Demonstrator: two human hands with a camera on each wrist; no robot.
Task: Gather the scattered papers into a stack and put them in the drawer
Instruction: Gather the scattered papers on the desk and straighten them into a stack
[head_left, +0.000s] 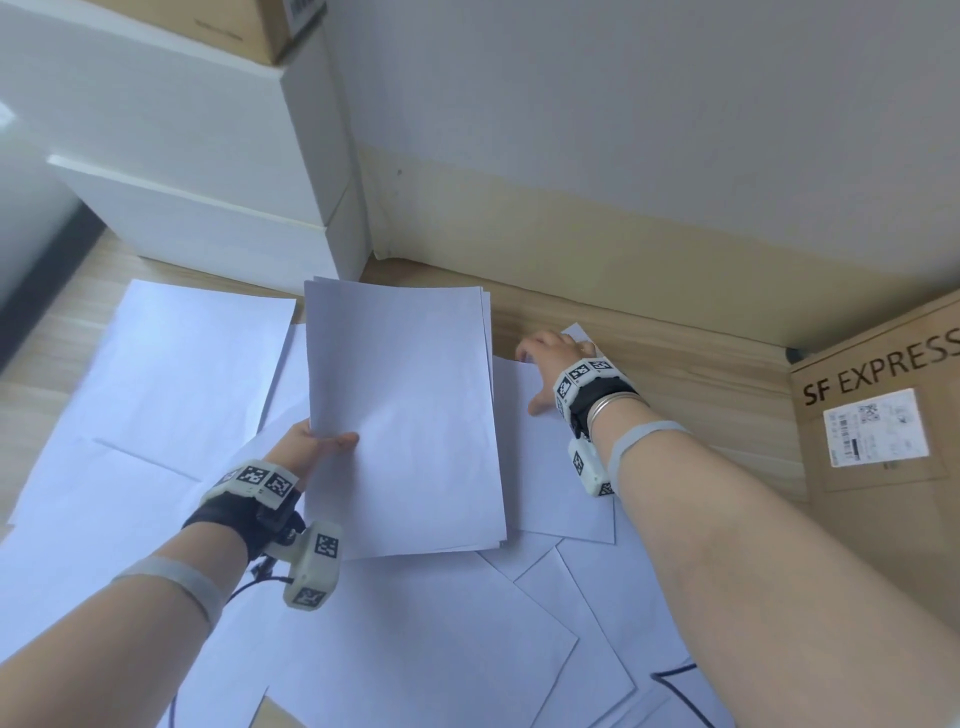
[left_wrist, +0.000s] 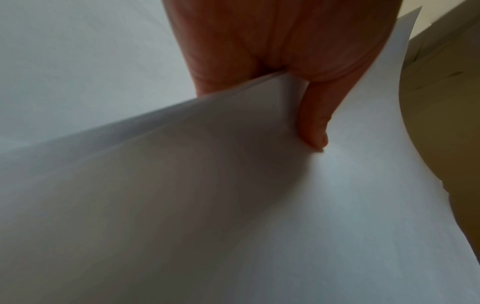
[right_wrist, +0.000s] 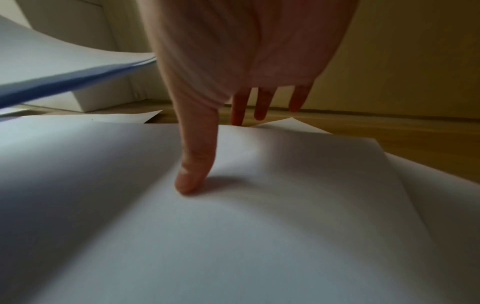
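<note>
My left hand (head_left: 317, 441) grips a stack of white papers (head_left: 405, 415) by its left edge and holds it above the floor. The thumb (left_wrist: 313, 131) lies on top and the other fingers are hidden beneath. My right hand (head_left: 540, 369) is on a loose sheet (head_left: 550, 483) just right of the stack. Its thumb (right_wrist: 194, 176) presses on top while the fingers (right_wrist: 261, 107) hook over the sheet's far edge. More white sheets (head_left: 171, 374) lie scattered and overlapping on the wooden floor. A white drawer unit (head_left: 208, 228) stands at the back left, its fronts showing no gap.
A brown SF Express carton (head_left: 883, 415) stands close on the right. Another cardboard box (head_left: 234, 26) sits on top of the drawer unit. The wall and beige skirting (head_left: 571, 234) run just behind the papers. A black cable (head_left: 675, 686) lies on the sheets at the bottom right.
</note>
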